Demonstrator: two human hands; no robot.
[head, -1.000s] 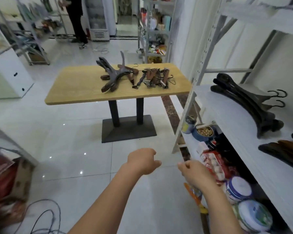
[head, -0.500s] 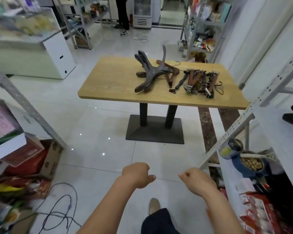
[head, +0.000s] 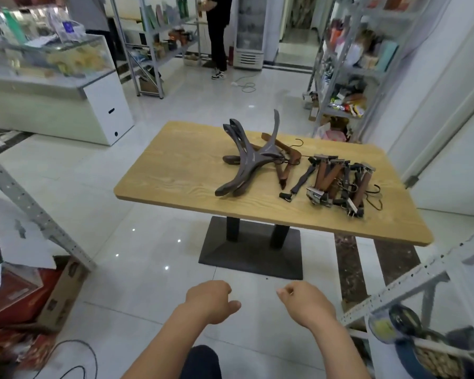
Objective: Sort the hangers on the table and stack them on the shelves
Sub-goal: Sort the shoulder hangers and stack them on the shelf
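Note:
A wooden table [head: 181, 170] stands ahead of me on a dark pedestal base. On it lies a pile of broad dark hangers [head: 246, 160], crossed over each other. Brown wooden hangers [head: 285, 162] lie beside them. A heap of brown clip hangers [head: 337, 184] with metal clips sits toward the table's right end. My left hand [head: 210, 300] and my right hand [head: 305, 303] are held low over the floor, well short of the table. Both are loosely curled and hold nothing.
A grey metal shelf frame [head: 411, 280] runs along my right, with a bowl and tins at its bottom. Another rack leg [head: 36, 214] slants on the left above cardboard boxes [head: 52, 296] and a black cable. A person stands far back by a fridge.
My view has swung left, away from the shelf with stacked black hangers, toward the table. The table now appears nearer and more central. Both hands stay low and empty.

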